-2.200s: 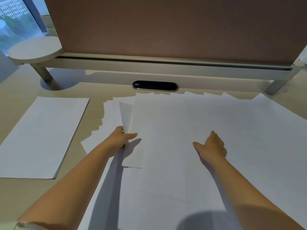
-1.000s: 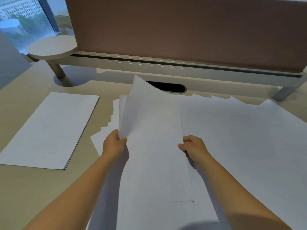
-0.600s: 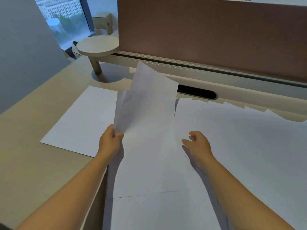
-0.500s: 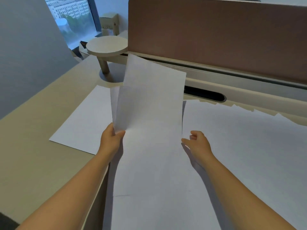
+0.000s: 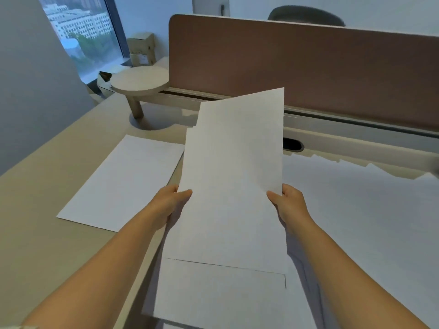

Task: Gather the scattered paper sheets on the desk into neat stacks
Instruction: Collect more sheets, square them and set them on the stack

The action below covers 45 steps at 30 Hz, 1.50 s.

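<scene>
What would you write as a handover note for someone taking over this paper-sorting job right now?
Left hand and right hand each grip a side edge of the lifted sheets, held above the desk.
Done: one neat stack lies to the left.
Left: set the held sheets on a stack, then gather the scattered sheets spread to the right and beneath.
</scene>
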Tool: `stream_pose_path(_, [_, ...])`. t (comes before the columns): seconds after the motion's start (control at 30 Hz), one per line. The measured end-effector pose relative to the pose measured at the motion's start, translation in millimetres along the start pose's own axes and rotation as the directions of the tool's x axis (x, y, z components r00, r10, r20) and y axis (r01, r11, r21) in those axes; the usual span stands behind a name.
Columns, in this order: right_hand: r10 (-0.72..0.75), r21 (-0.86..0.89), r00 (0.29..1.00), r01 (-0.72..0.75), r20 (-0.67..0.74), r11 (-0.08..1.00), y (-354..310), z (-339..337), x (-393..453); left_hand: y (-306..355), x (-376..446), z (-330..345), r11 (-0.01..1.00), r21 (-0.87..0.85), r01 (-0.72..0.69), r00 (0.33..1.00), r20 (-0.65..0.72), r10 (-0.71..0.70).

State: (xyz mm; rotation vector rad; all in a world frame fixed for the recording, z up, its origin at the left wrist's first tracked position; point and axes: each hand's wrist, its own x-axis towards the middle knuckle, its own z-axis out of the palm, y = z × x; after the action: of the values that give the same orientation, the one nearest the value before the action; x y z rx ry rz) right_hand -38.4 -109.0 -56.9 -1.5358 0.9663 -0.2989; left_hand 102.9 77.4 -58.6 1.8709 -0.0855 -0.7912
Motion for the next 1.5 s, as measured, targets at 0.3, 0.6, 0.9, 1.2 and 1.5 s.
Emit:
stream_pose_path(0.3, [0.029,-0.113,0.954,-0.066,-0.298,0.991,60.6,-125.3,-30.4,0.3,-14.3,137.9,0.915,0.339,-0.219,0.974,0.138,0.182])
stream_pose_path(0.6, [0.036,-0.288,0.888,-0.187,-0.459,0.939,122.7,-204.3,-57.3,-19.6,-25.9,225.1,0.657,0.681,-0.323,0.932,0.106,0.348])
stream_pose_path(0.9, [0.273,-0.633,0.87,-0.488,-0.411,0.601,164.9,-232.7,-58.9,-33.3,-21.9,239.6,0.464,0.858,-0.218,0.971,0.145,0.189])
stream_pose_path(1.2, [0.126,-0.326,0.927,-0.248,-0.353,0.912,133.0,-213.7,-48.1,-14.5,-39.0,251.9,0.508,0.825,-0.246,0.963,0.149,0.224])
stream_pose_path(1.5, [0.201,-0.55,0.871,-0.447,-0.449,0.705,138.0,-207.3,-49.4,-14.4,-39.6,244.0,0.564,0.819,-0.11,0.993,0.063,0.103])
